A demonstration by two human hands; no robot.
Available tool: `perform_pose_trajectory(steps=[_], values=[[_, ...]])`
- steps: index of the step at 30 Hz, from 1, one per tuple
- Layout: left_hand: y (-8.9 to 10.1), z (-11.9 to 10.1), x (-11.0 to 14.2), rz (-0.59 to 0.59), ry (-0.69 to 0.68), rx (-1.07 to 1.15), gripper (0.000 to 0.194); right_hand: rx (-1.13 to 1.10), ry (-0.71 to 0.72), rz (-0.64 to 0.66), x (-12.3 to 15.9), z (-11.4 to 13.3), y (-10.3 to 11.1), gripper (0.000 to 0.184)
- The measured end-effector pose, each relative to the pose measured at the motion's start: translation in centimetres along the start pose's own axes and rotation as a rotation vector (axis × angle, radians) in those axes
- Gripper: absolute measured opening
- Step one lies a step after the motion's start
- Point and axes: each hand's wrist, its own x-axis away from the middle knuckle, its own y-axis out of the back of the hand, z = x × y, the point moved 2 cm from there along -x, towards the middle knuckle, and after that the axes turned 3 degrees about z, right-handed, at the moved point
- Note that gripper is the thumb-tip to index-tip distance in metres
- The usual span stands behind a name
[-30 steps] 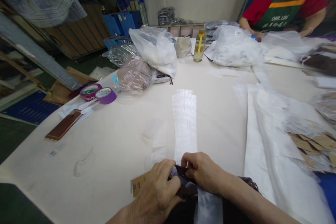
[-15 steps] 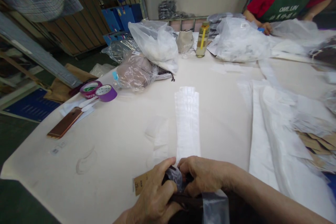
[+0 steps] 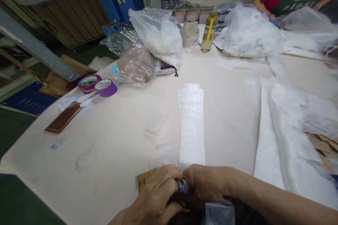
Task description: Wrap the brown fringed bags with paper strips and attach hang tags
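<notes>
My left fingers (image 3: 167,187): gripping dark-brown fabric (image 3: 191,202), toward near edge of surface (image 3: 113,168). My right hand (image 3: 207,182): fingers hidden, cannot tell grip. Risk: translucent strip (image 3: 219,212) tearing if tugged.

Room to pass on two sides, crowded edges

Right of the white strips (image 3: 192,123) directly ahead of you, bare tabletop (image 3: 229,116) runs forward until the bottle (image 3: 209,34) and bulging white bag (image 3: 253,35) block it; layered plastic (image 3: 286,140) bars your right. Leftward you have open space as far as the phone (image 3: 63,117) and tape rolls (image 3: 109,89).
</notes>
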Motion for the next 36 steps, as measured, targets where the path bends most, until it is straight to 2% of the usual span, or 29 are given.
perform_pose_trajectory(steps=[3, 6, 10, 15, 17, 19, 21, 23, 25, 27, 29, 31, 34, 36], values=[[0.4, 0.3, 0.0, 0.039, -0.020, 0.005, 0.013, -0.264, -0.059, -0.042, 0.9, -1.0, 0.0, 0.012], [0.4, 0.4, -0.1, 0.057, -0.031, 0.051, 0.014, -0.492, -0.073, -0.111, 1.4, -1.7, -0.1, 0.019], [0.4, -0.1, -0.4, 0.078, -0.048, 0.080, 0.013, -0.489, -0.119, -0.290, 0.9, -2.1, -0.5, 0.026], [0.3, -0.6, -0.2, 0.192, -0.074, 0.102, 0.024, -0.460, -0.111, -0.454, 0.8, -1.9, -0.1, 0.029], [0.1, -0.2, -0.4, 0.210, 0.011, 0.036, 0.025, -0.418, -0.102, -0.486, 1.0, -1.8, 0.2, 0.027], [0.0, 0.7, -0.9, 0.265, 0.211, -0.014, 0.022, -0.368, -0.108, -0.492, 1.1, -1.6, 0.5, 0.025], [-0.2, 1.8, -1.5, 0.415, 0.409, 0.072, 0.023, -0.342, -0.124, -0.474, 0.8, -1.5, 0.7, 0.023], [-0.4, 2.6, -2.2, 0.577, 0.525, 0.198, 0.025, -0.336, -0.144, -0.458, 0.1, -1.5, 1.1, 0.022], [-0.4, 2.9, -2.8, 0.607, 0.576, 0.179, 0.018, -0.337, -0.161, -0.454, -0.5, -1.7, 1.6, 0.021], [-0.2, 2.8, -3.2, 0.541, 0.595, 0.087, 0.010, -0.342, -0.169, -0.445, -0.5, -2.0, 2.1, 0.019], [0.0, 2.5, -3.2, 0.517, 0.580, 0.054, 0.021, -0.346, -0.167, -0.449, 0.5, -2.0, 2.5, 0.016], [0.0, 2.2, -3.0, 0.558, 0.553, 0.062, 0.021, -0.270, -0.159, -0.510, 2.3, -1.8, 2.4, 0.011], [0.1, 2.2, -2.6, 0.579, 0.599, 0.067, 0.023, -0.019, -0.171, -0.629, 5.1, -1.4, 0.9, 0.028], [0.0, 2.4, -2.6, 0.571, 0.682, 0.108, 0.037, 0.159, -0.205, -0.677, 6.1, -1.6, -0.8, 0.031]])
